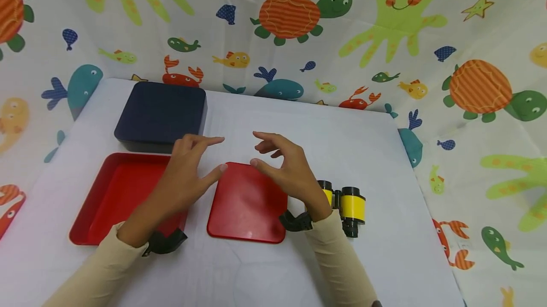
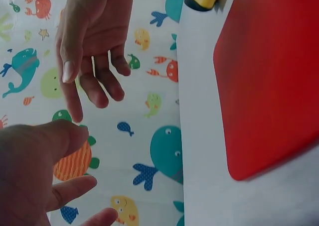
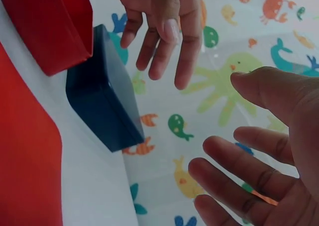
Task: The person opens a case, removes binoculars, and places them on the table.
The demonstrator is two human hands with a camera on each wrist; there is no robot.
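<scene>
Both hands hover over the table, palms turned toward each other, with nothing between them. My left hand is above the gap between an empty red tray and a flat red lid, its thumb and fingers spread. Above the lid's upper right is my right hand, thumb apart from its slightly bent fingers. In the left wrist view the red lid lies below the hands. A dark blue box and the red tray show in the right wrist view beyond the right hand's fingers.
The closed dark blue box stands at the back left, just behind the red tray. Yellow and black binoculars lie right of the lid, partly covered by the right wrist. A sea-animal cloth hangs behind and beside the white table.
</scene>
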